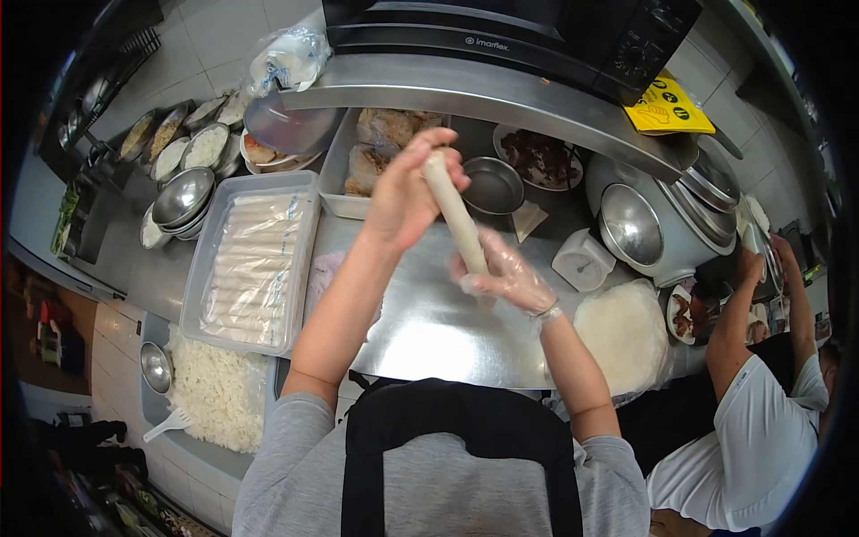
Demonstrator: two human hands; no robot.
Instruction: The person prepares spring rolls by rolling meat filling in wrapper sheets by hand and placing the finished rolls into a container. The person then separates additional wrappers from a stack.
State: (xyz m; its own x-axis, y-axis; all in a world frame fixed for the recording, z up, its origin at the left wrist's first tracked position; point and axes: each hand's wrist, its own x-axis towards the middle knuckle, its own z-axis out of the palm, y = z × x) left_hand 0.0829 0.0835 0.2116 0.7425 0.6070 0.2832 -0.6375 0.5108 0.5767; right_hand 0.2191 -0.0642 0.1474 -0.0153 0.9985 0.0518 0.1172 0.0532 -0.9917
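A long pale roll (pixel 458 215) is held up at a slant over the steel worktop (pixel 420 313). My left hand (pixel 410 190), bare, has its fingers round the upper end. The lower end rests in my right hand (pixel 508 273), which wears a clear plastic glove. To the left stands a plastic tub (pixel 310 224) of similar rolls (pixel 250 268) lying in a row under clear film. A stack of thin round wrappers (pixel 619 336) lies right of my right hand.
Metal bowl (pixel 494 185), kitchen scale (pixel 583 260) and plate of dark food (pixel 537 159) sit behind the hands. A steel shelf edge (pixel 483 106) overhangs, bearing a microwave (pixel 501 40). Rice tray (pixel 215 389) is at lower left. A co-worker (pixel 761 421) works at right.
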